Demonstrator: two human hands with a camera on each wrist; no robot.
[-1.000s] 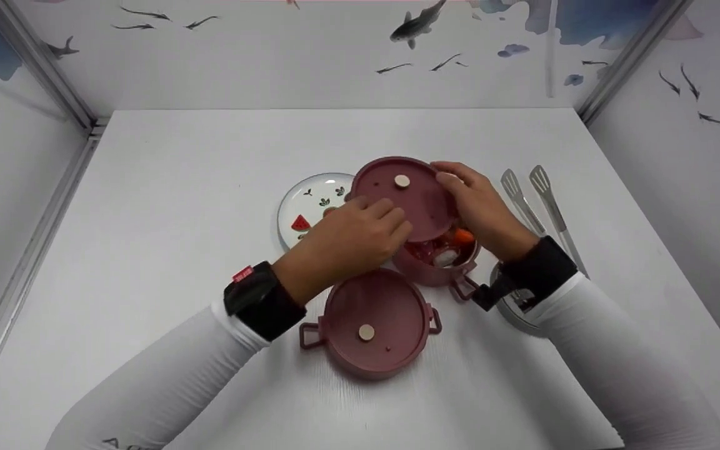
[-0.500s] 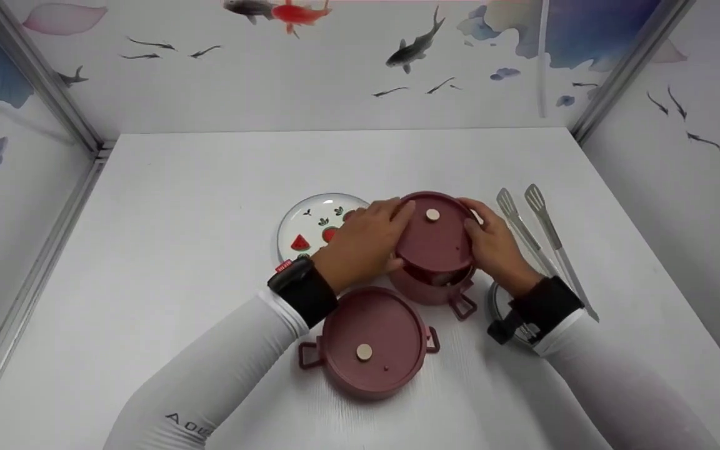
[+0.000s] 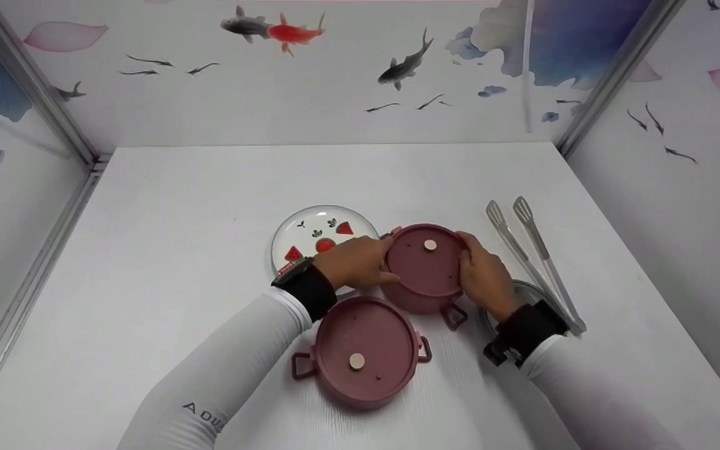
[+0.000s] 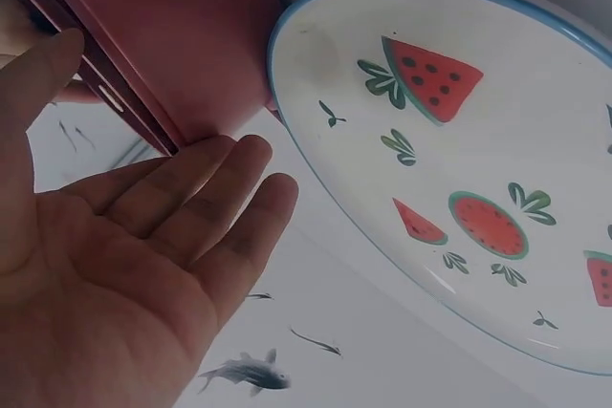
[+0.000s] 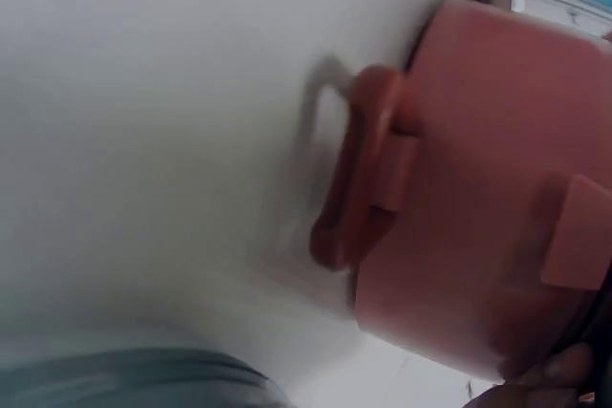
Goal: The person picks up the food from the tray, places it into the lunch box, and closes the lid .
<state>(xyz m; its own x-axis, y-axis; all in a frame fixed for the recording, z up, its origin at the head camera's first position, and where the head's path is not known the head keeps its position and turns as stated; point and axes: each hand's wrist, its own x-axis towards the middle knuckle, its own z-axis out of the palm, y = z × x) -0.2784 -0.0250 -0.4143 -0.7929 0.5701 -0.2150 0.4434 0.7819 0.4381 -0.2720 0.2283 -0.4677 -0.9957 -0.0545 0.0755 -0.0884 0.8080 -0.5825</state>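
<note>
A dark red toy-like pot (image 3: 419,301) stands behind a second one, with its lid (image 3: 425,265) lying on top, cream knob up. At that lid's right edge, my right hand (image 3: 488,275) grips the rim; in the right wrist view only a few fingertips (image 5: 564,370) show beside the pot wall. My left hand (image 3: 357,262) is at the lid's left edge, its fingers fairly straight and close to the rim in the left wrist view. Nearer to me is the other dark red pot (image 3: 366,400), covered by its own lid (image 3: 369,337). What lies inside the pots is hidden.
A white plate (image 3: 285,234) with watermelon pictures lies left of the rear pot, partly under my left hand. Two slotted metal tongs or turners (image 3: 538,250) lie at the right. A glass-like round dish (image 3: 525,289) sits beneath my right wrist. Printed walls enclose the white table.
The tilted lid has come down and right onto the rear pot, covering the red and orange contents seen before. Both hands followed it, and the left fingers have loosened. The head view has tilted up.
</note>
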